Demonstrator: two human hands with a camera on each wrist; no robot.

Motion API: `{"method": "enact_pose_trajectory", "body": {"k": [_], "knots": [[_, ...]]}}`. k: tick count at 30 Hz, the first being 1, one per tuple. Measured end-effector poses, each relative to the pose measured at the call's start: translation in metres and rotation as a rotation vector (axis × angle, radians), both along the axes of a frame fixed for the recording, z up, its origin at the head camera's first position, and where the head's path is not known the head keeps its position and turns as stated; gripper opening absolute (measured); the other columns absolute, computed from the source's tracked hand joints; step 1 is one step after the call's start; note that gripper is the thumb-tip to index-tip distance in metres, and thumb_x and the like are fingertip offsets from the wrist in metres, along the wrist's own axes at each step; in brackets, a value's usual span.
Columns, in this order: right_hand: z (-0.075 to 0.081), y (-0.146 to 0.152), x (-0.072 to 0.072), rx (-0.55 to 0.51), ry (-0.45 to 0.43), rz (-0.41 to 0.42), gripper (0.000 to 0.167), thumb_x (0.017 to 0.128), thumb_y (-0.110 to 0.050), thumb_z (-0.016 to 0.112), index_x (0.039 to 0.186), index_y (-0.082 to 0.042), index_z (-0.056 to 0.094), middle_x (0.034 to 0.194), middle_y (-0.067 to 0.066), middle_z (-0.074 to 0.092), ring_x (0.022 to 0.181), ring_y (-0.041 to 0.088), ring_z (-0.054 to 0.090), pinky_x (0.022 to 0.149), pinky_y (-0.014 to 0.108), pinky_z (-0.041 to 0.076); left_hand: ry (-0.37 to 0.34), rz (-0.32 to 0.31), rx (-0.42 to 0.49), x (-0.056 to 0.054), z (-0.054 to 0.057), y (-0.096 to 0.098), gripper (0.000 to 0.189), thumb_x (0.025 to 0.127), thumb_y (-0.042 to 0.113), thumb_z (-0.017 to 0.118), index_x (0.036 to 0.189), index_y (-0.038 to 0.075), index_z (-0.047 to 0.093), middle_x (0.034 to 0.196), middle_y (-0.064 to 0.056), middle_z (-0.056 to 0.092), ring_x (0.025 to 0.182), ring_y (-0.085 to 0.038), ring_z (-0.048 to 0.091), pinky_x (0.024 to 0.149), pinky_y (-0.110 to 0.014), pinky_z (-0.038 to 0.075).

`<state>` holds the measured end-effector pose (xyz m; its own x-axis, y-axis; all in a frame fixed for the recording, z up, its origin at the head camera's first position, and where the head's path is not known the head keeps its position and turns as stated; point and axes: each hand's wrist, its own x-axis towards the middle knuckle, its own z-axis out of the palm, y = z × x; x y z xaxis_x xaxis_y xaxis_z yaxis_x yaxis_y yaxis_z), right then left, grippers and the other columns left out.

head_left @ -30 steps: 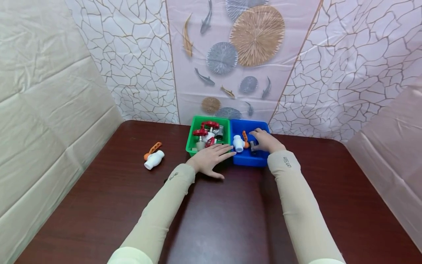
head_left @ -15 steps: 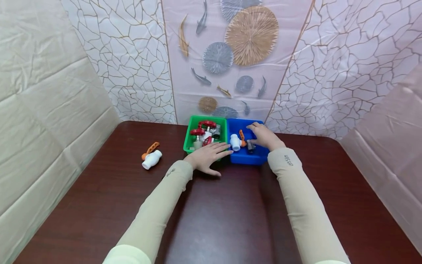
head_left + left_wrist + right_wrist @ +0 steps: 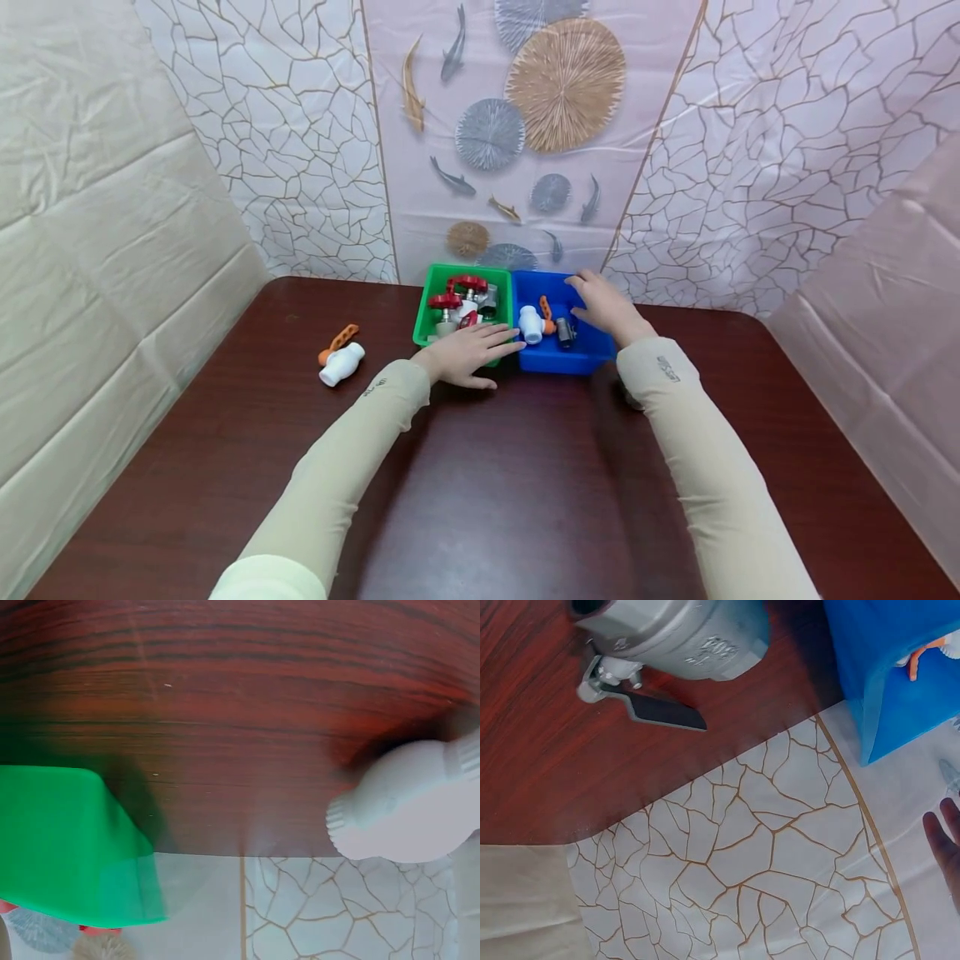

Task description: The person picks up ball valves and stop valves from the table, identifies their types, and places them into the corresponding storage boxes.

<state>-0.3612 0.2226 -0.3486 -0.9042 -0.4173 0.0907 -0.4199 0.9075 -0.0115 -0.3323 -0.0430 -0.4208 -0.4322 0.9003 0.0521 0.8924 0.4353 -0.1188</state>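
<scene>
My left hand (image 3: 468, 350) lies with straight, spread fingers across the front of a green bin (image 3: 422, 321). Over the blue bin (image 3: 566, 362) is my right hand (image 3: 606, 310), its fingers loosely bent and nothing in its grip. Inside the blue bin lie a white ball valve (image 3: 531, 325) with an orange handle and a small dark grey valve (image 3: 566, 332), left of the right thumb. Several valves with red handwheels (image 3: 471, 284) fill the green bin. The right wrist view shows only the fingertips (image 3: 941, 832) at its right edge.
Another white ball valve (image 3: 342, 364) with an orange lever rests on the table, left of the green bin. A grey metal ball valve (image 3: 697, 637) with a lever lies right of the blue bin, mostly hidden by my right sleeve in the head view. Patterned cloth (image 3: 487, 208) hangs behind.
My right hand has come away from the small dark grey valve, leaving it in the blue bin. The head view has shifted slightly, and the metal valve by my right sleeve now shows. My left hand keeps its place.
</scene>
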Motion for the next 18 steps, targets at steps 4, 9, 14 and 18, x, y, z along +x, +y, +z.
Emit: {"method": "enact_pose_trajectory", "body": {"k": [4, 9, 14, 18], "knots": [[-0.001, 0.003, 0.005, -0.003, 0.035, -0.053, 0.051, 0.087, -0.013, 0.067, 0.131, 0.004, 0.049, 0.13, 0.024, 0.049, 0.118, 0.039, 0.049, 0.099, 0.05, 0.043, 0.011, 0.015, 0.014, 0.005, 0.005, 0.004, 0.069, 0.092, 0.043, 0.056, 0.148, 0.012, 0.03, 0.152, -0.013, 0.033, 0.143, -0.029, 0.026, 0.116, -0.043, 0.024], [0.001, 0.008, 0.013, -0.023, 0.064, -0.069, 0.048, 0.088, -0.014, 0.066, 0.129, 0.007, 0.049, 0.128, 0.026, 0.051, 0.116, 0.04, 0.05, 0.097, 0.05, 0.044, 0.044, 0.019, 0.041, 0.009, 0.011, 0.009, 0.058, 0.093, 0.04, 0.056, 0.141, 0.01, 0.043, 0.143, -0.012, 0.046, 0.137, -0.027, 0.037, 0.114, -0.04, 0.029], [0.005, 0.014, 0.027, -0.051, 0.012, -0.086, 0.05, 0.09, -0.014, 0.063, 0.13, 0.009, 0.047, 0.128, 0.029, 0.049, 0.116, 0.042, 0.051, 0.095, 0.051, 0.045, 0.026, 0.016, 0.108, 0.013, 0.018, 0.004, 0.051, 0.092, 0.039, 0.058, 0.133, 0.01, 0.053, 0.134, -0.011, 0.054, 0.129, -0.026, 0.046, 0.11, -0.038, 0.035], [0.008, 0.021, 0.034, -0.094, -0.035, -0.114, 0.051, 0.091, -0.015, 0.061, 0.132, 0.01, 0.044, 0.129, 0.031, 0.048, 0.114, 0.043, 0.051, 0.094, 0.052, 0.045, 0.019, 0.039, 0.166, 0.017, 0.024, -0.009, 0.049, 0.091, 0.04, 0.059, 0.13, 0.011, 0.055, 0.129, -0.01, 0.056, 0.123, -0.025, 0.05, 0.107, -0.038, 0.04]]}}
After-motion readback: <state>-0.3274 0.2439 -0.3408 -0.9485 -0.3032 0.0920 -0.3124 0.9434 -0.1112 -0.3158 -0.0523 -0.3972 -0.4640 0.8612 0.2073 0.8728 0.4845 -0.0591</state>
